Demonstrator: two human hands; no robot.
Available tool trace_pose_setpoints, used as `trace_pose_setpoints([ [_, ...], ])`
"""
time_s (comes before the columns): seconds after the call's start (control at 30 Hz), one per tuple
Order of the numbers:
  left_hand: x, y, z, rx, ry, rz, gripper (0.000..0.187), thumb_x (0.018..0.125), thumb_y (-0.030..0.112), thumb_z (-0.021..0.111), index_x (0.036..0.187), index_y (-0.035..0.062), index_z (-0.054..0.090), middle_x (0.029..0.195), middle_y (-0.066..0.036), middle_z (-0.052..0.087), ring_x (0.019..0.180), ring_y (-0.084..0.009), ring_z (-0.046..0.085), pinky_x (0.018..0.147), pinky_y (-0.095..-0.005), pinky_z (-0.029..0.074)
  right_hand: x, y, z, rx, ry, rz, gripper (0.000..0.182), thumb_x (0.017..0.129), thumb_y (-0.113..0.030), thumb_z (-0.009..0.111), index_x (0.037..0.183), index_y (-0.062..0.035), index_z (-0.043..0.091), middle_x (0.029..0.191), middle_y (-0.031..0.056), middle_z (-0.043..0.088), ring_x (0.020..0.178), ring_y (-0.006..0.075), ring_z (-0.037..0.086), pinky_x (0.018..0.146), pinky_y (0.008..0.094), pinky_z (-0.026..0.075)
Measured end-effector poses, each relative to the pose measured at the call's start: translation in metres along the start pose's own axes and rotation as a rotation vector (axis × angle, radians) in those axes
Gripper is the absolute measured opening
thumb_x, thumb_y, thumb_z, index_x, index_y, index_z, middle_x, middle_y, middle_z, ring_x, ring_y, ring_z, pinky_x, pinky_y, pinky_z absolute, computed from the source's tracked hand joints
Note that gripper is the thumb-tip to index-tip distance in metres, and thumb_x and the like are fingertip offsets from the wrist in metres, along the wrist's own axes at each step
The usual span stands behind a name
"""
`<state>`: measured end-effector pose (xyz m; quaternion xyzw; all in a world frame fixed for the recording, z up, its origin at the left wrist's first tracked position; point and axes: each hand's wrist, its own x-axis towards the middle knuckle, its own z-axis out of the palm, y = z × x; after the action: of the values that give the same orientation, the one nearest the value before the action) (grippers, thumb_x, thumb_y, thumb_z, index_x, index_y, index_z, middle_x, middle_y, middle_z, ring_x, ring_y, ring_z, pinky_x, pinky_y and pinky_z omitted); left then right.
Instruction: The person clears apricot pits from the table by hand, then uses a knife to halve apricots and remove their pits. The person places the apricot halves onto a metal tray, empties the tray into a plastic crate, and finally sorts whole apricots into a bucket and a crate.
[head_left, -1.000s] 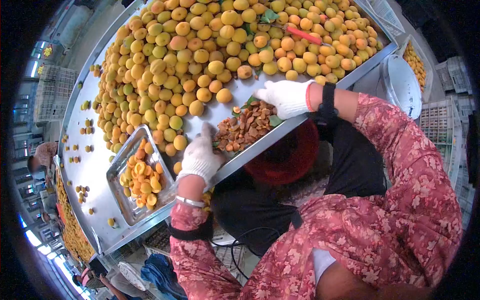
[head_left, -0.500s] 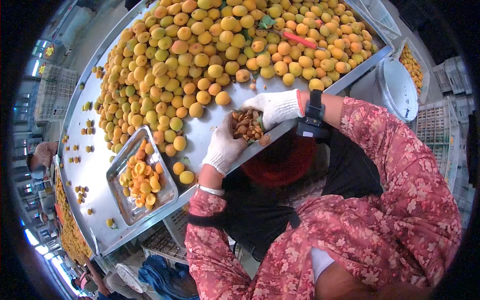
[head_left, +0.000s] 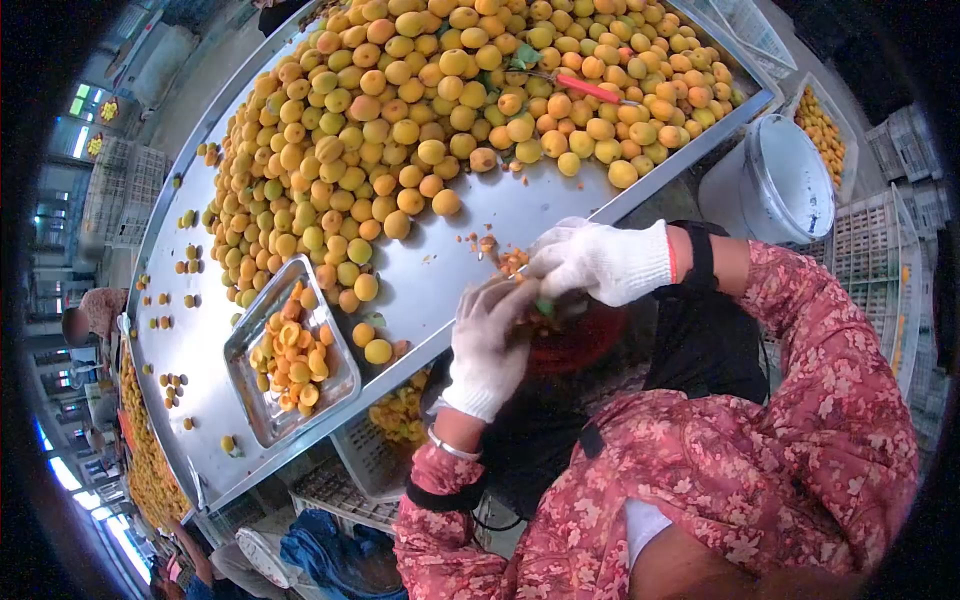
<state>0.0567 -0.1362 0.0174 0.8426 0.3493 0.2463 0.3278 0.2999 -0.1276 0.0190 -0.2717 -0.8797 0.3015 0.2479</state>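
Note:
Both my hands wear white knitted gloves and meet at the near edge of the metal table (head_left: 560, 205). My left hand (head_left: 488, 350) has its fingers stretched out over the edge, slightly blurred. My right hand (head_left: 605, 262) is beside it, fingers reaching left with the palm down. Small brown scraps (head_left: 512, 262) lie on the metal by my fingertips. Between and under the hands a bit of green and dark matter shows, partly hidden. Below the edge is a red tub (head_left: 575, 350), mostly covered by my hands.
A large heap of apricots (head_left: 400, 110) covers the table's far side, with a red-handled tool (head_left: 588, 88) on top. A metal tray (head_left: 262, 425) of apricot halves (head_left: 295, 350) stands at left. A white bucket (head_left: 725, 185) and crates (head_left: 865, 250) are at right.
My hands have moved from cupping a pile of brown scraps on the table toward me, over the edge. The pile has left the tabletop, except for a few scraps.

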Motion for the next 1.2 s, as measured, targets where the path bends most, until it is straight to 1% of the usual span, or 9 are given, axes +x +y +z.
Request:
trace_pose_setpoints([
  [0.1,-0.005,0.004,-0.002,0.011,-0.053,0.055,0.053,0.067,-0.010,0.061,0.117,0.0083,0.066,0.119,-0.016,0.061,0.110,-0.0370,0.059,0.096,-0.0405,0.049,0.002,-0.004,-0.007,-0.074,-0.051,-0.116,0.032,0.069,0.007,0.059,0.098,-0.0047,0.064,0.107,0.0142,0.063,0.101,0.0415,0.058,0.084,0.0465,0.049],
  [0.23,0.009,-0.015,-0.010,-0.064,0.135,-0.063,0.040,0.077,0.000,0.065,0.116,0.0061,0.063,0.114,-0.019,0.062,0.100,-0.0395,0.062,0.085,-0.0440,0.051,0.016,0.018,-0.010,-0.048,0.103,0.235,0.027,0.075,0.004,0.056,0.099,-0.0054,0.065,0.094,0.0152,0.063,0.090,0.0375,0.062,0.078,0.0416,0.051],
  [0.37,0.038,-0.059,-0.014,0.231,0.054,-0.361,0.039,0.088,0.023,0.060,0.122,0.0036,0.058,0.111,-0.027,0.060,0.098,-0.0429,0.061,0.085,-0.0475,0.049,0.046,0.055,-0.008,-0.060,-0.170,0.659,0.036,0.081,-0.004,0.046,0.114,-0.0006,0.058,0.089,0.0255,0.063,0.089,0.0420,0.063,0.075,0.0472,0.050],
  [0.57,0.069,-0.066,0.010,0.220,-0.147,-0.383,0.029,0.088,0.025,0.057,0.103,0.0002,0.057,0.098,-0.029,0.064,0.094,-0.0465,0.060,0.085,-0.0524,0.047,0.077,0.067,0.028,-0.108,-0.281,0.525,0.022,0.074,-0.006,0.055,0.093,0.0047,0.060,0.092,0.0283,0.063,0.091,0.0463,0.062,0.076,0.0490,0.050],
  [0.7,0.072,-0.062,0.011,0.076,-0.135,-0.457,0.034,0.082,0.026,0.059,0.102,-0.0022,0.059,0.101,-0.029,0.065,0.099,-0.0449,0.061,0.089,-0.0496,0.047,0.072,0.067,0.028,0.077,-0.309,0.582,0.030,0.076,-0.007,0.055,0.103,0.0041,0.062,0.101,0.0265,0.065,0.097,0.0408,0.063,0.084,0.0438,0.049],
  [0.83,0.066,-0.060,0.005,-0.153,-0.243,-0.570,0.046,0.082,0.031,0.067,0.113,-0.0029,0.062,0.103,-0.018,0.070,0.096,-0.0229,0.066,0.087,-0.0339,0.049,0.057,0.065,0.024,0.289,-0.196,0.435,0.036,0.075,-0.008,0.052,0.107,0.0000,0.065,0.096,0.0195,0.069,0.089,0.0279,0.064,0.082,0.0382,0.049],
  [0.97,0.049,-0.048,-0.001,-0.344,-0.138,-0.551,0.040,0.084,0.023,0.067,0.113,-0.0038,0.061,0.102,-0.014,0.069,0.096,-0.0199,0.065,0.085,-0.0331,0.050,0.051,0.036,0.010,0.404,-0.091,0.509,0.035,0.074,-0.004,0.051,0.107,0.0027,0.064,0.095,0.0143,0.069,0.089,0.0213,0.064,0.083,0.0337,0.050],
  [1.1,0.035,-0.016,0.005,-0.692,-0.013,-0.547,0.035,0.084,0.012,0.069,0.114,-0.0029,0.060,0.102,-0.013,0.069,0.097,-0.0202,0.065,0.087,-0.0333,0.051,0.028,0.007,0.005,0.254,0.018,0.406,0.034,0.074,0.000,0.050,0.105,0.0009,0.064,0.096,0.0193,0.068,0.095,0.0276,0.066,0.087,0.0354,0.050],
  [1.2,0.023,-0.005,0.009,-0.271,-0.022,-0.234,0.032,0.082,0.008,0.070,0.112,0.0025,0.064,0.109,-0.015,0.066,0.095,-0.0235,0.067,0.086,-0.0330,0.052,0.008,0.001,0.014,-0.085,0.045,0.180,0.022,0.069,-0.005,0.060,0.090,-0.0054,0.065,0.083,0.0123,0.064,0.086,0.0345,0.061,0.083,0.0422,0.047],
])
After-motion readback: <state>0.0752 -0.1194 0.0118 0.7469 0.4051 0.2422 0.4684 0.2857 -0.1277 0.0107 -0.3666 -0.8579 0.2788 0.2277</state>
